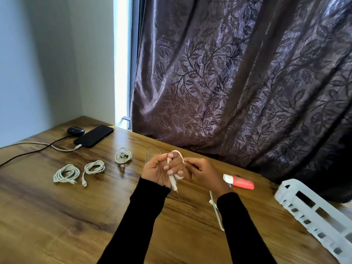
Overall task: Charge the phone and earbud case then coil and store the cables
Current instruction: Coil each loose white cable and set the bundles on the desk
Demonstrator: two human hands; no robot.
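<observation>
My left hand (159, 171) grips a white cable (173, 182) above the wooden table (91, 216), with a loop over its fingers and a plug end hanging below the palm. My right hand (203, 171) pinches the same cable close beside it; the cable's tail (216, 210) trails down past my right wrist. Three coiled white cables (66, 173) (94, 167) (123, 156) lie to the left. At the far left corner a black phone (94, 135) has a white cable plugged in, and a dark earbud case (75, 130) has a dark cable attached.
A clear glass (151, 152) stands just behind my left hand. A red and white tube (239, 181) lies to the right of my hands. A white slotted plastic basket (316, 212) sits at the table's right edge. A patterned curtain (238, 82) hangs behind.
</observation>
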